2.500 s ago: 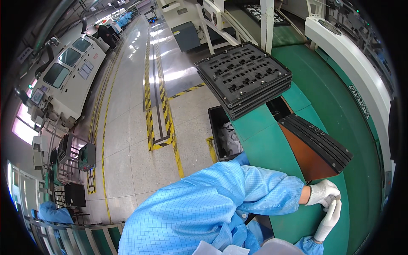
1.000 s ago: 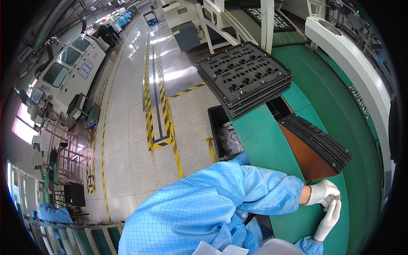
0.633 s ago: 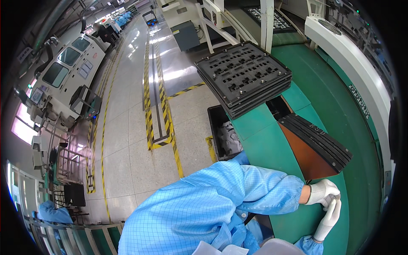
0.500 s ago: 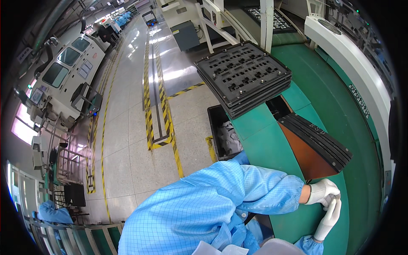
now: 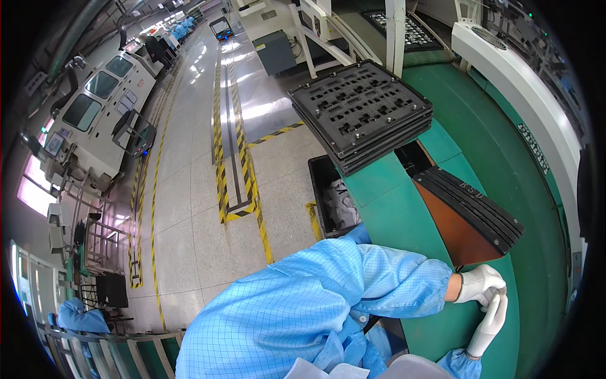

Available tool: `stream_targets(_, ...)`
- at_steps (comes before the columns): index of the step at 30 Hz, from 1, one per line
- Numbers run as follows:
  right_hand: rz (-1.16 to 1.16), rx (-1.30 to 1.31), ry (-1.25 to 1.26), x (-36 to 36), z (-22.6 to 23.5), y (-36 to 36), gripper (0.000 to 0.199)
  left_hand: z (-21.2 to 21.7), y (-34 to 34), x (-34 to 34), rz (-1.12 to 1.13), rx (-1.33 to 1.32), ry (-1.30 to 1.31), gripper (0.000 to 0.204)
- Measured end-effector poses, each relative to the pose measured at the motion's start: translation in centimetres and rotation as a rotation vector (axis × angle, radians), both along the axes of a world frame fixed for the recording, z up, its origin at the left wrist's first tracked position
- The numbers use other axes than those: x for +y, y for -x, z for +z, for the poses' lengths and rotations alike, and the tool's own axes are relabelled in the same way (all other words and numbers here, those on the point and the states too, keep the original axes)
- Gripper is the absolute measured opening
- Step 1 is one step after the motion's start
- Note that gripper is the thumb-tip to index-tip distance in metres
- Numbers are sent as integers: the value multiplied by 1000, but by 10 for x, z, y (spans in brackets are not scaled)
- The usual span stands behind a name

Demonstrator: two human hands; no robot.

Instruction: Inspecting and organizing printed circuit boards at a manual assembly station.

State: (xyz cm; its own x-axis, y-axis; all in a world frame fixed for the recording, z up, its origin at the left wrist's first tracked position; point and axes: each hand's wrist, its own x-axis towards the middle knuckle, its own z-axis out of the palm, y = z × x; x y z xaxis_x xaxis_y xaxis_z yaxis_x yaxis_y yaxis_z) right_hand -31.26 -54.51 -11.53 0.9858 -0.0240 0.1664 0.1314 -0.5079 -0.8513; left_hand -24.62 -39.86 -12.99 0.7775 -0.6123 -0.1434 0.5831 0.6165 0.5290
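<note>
My left hand point(image 5: 478, 284), in a white knit glove, is closed with its fingers curled over the green bench top point(image 5: 435, 335) at the lower right. The gloved right hand point(image 5: 490, 325) meets it from below, fingers long and pressed together, the tips at the left fingers. Something small and greyish shows where they meet, but I cannot make out what it is. Just beyond the left hand lies a stack of black slotted plates point(image 5: 470, 205), tilted over a brown board point(image 5: 451, 230).
Farther up the bench sits a pile of black fixture trays point(image 5: 363, 107). Beside the bench a black bin point(image 5: 322, 208) holds pale scraps. A white curved machine frame point(image 5: 524, 82) runs along the right. Yellow-black tape point(image 5: 222, 183) marks the floor at left, where a wheeled cart point(image 5: 134, 134) stands.
Both hands keep nearly the same place and pose. On the left, the wheeled cart has shifted a little farther up the aisle.
</note>
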Motion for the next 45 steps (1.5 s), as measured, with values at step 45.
stream_targets(45, -12, -7, 18, 3, 2, 0, 30, 2, 0, 5, -32, -46, -23, 23)
